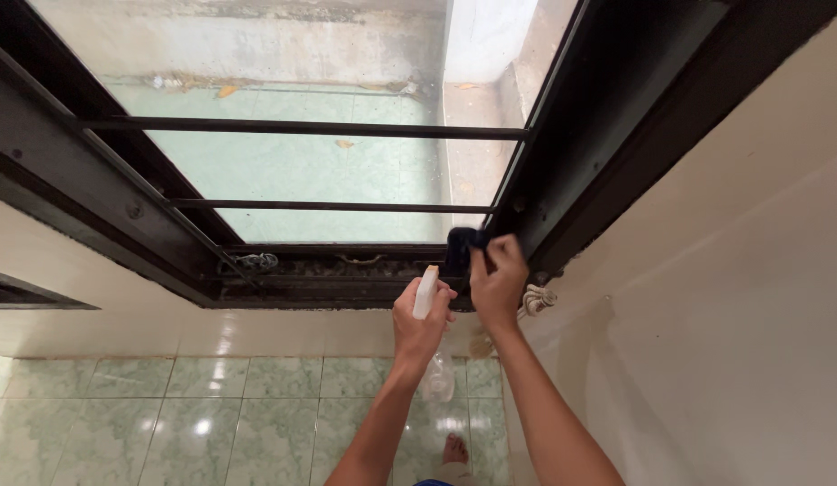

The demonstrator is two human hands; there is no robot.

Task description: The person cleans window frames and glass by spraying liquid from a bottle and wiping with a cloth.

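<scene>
My left hand (pixel 418 322) grips a clear spray bottle (pixel 436 373) with a white nozzle head (pixel 425 291), held below the window sill. My right hand (pixel 499 281) presses a dark cloth (pixel 461 247) against the lower right corner of the dark window frame (pixel 562 171). The two hands are close together, almost touching. The cloth sits where the bottom track (pixel 346 270) meets the right upright of the frame.
Two horizontal dark bars (pixel 328 129) cross the window opening. The bottom track holds dirt and debris. A cream wall (pixel 724 297) rises at the right. Green glossy floor tiles (pixel 211 414) lie below, with my foot (pixel 452 447) visible. A white cord knot (pixel 537 299) hangs near the corner.
</scene>
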